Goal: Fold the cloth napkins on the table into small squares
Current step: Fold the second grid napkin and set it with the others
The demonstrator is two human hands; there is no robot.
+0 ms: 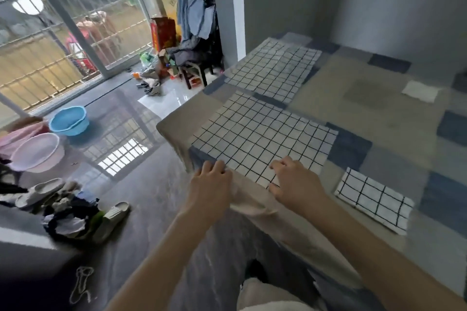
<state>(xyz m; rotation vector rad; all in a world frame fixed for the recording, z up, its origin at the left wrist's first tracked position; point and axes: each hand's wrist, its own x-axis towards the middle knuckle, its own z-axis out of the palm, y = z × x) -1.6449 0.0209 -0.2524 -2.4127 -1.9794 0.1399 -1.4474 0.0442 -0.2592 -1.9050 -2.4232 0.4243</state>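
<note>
A: Surface? 
B: Table [379,118] under a patchwork cover of beige, grey and dark blue squares; the cover hangs over the near edge.

A: Napkins? 
B: Near unfolded napkin [262,136], white with black grid, lies flat at the near edge. Far unfolded napkin [273,68], same pattern, lies flat beyond it, a strip of cover between them. Folded napkin [374,201] sits to the right of the near one, apart from it. A small white folded piece [420,91] lies further back on the right; pattern not readable.

A: Hands? 
B: Left hand [212,182] rests at the near napkin's near-left corner, fingers curled onto the hem. Right hand [293,179] pinches the near hem, thumb under, fingers bent on top. Whether the left actually grips the cloth: cannot tell.

A: Room? 
B: Glossy dark floor, barred window at left. Blue basin [69,120] and pink basin [38,151] on the floor, slippers [112,217] near a clothes heap, a chair [194,68] loaded with garments by the wall.
</note>
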